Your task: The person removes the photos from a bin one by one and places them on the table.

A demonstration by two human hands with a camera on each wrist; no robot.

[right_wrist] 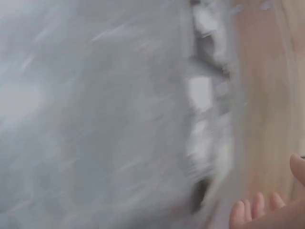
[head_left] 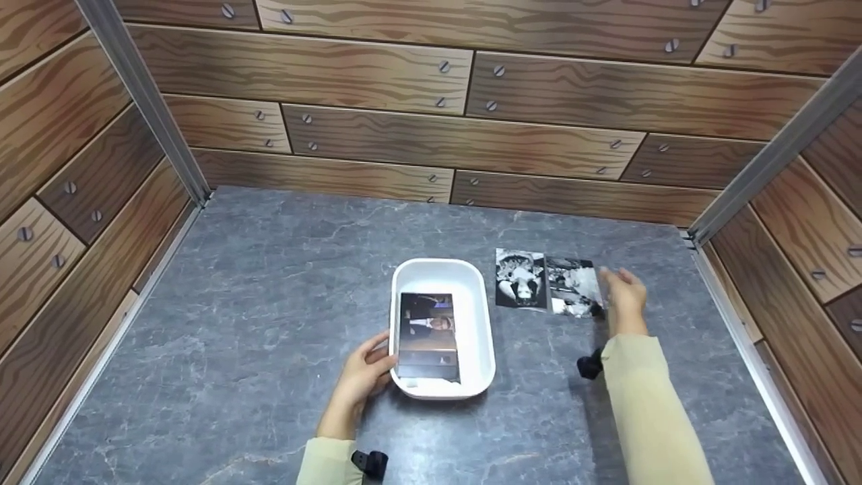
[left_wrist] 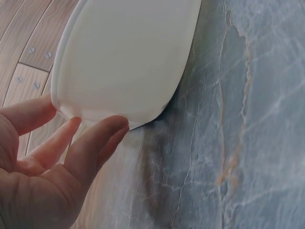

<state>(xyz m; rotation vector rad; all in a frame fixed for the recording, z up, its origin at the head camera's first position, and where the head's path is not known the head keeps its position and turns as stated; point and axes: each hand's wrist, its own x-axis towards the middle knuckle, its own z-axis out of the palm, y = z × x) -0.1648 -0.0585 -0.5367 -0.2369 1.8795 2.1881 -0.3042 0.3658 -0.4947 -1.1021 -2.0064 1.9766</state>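
Note:
A white plastic tub (head_left: 477, 323) with rounded corners stands on the tabletop. Inside it lies a colour photo (head_left: 427, 340) showing a person in a dark suit. My left hand (head_left: 363, 374) grips the tub's near left side; in the left wrist view its thumb and fingertips meet the tub's wall around the rim. Right of the tub, two black-and-white prints lie side by side: a left print (head_left: 521, 279) and a right print (head_left: 572, 286). My right hand (head_left: 626, 296) hovers just beyond the right print's outer edge, fingers loosely extended and holding nothing. The right wrist view is blurred.
The tabletop (head_left: 269, 323) is grey with a marble pattern. Wood-patterned panels (head_left: 377, 74) wall it in at the back and both sides, with metal posts in the corners. Each wrist wears a small black device (head_left: 590, 364).

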